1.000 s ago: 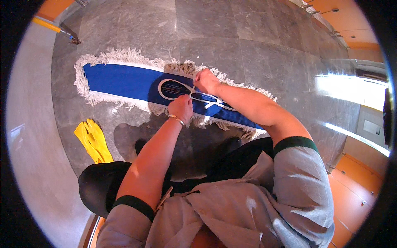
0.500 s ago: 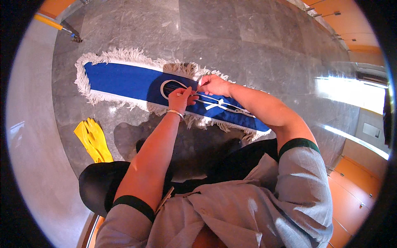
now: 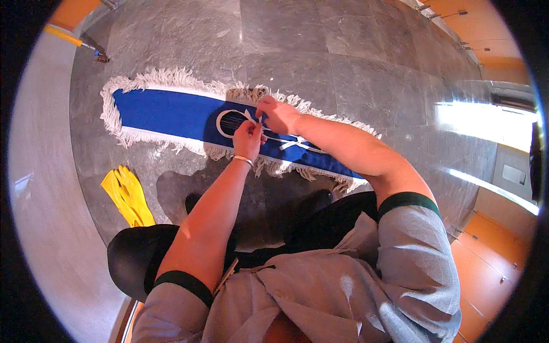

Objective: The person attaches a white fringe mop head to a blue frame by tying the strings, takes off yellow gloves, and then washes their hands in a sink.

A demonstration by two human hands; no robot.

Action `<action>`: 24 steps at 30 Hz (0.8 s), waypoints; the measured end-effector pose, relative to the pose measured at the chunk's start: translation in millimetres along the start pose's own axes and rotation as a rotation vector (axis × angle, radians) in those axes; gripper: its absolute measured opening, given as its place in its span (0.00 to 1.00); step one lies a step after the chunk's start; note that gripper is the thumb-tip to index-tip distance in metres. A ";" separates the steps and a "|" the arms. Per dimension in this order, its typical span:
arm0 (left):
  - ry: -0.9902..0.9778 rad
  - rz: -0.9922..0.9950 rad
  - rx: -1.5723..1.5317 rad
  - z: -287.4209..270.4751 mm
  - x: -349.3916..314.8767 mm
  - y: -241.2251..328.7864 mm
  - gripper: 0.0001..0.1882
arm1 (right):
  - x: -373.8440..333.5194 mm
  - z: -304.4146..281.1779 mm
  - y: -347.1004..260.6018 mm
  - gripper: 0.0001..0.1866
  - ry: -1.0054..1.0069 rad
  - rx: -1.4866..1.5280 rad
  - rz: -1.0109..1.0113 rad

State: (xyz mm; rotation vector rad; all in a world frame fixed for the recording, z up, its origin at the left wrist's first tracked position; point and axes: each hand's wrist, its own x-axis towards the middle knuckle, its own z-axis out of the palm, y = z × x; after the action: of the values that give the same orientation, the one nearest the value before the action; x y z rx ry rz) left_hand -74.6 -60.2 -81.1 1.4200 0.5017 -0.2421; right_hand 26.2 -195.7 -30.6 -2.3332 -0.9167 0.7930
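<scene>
A long blue dust mop head (image 3: 160, 111) with a shaggy white fringe lies on the floor in front of me, blue backing up. Near its middle is a white-rimmed round opening, with white tie strings (image 3: 291, 144) running along the slit to the right of it. My left hand (image 3: 248, 139) pinches a white tie string just beside the opening's lower right rim. Close against it, slightly farther off and to the right, my right hand (image 3: 278, 116) is closed on the string too. One bow is tied farther right along the slit.
Yellow rubber gloves (image 3: 127, 196) lie on the grey tiled floor (image 3: 286, 34) at the left, near my knee. A yellow pole (image 3: 64, 35) leans at the far left by the pale wall. Orange panels (image 3: 486, 263) line the right side.
My right hand has moved left and slightly farther away, nearer the opening. My left hand's fingers have closed together more. The whole view has shifted slightly.
</scene>
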 end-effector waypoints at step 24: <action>0.223 0.539 0.956 13.8 1.9 29.5 0.06 | 0.3 6.2 26.3 0.12 0.008 0.132 -0.157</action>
State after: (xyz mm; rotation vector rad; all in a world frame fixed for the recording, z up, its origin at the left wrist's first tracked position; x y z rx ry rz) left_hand -57.1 -69.1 -55.1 2.4714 0.1433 0.1488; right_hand 33.5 -211.0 -51.7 -2.1205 -0.9992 0.7556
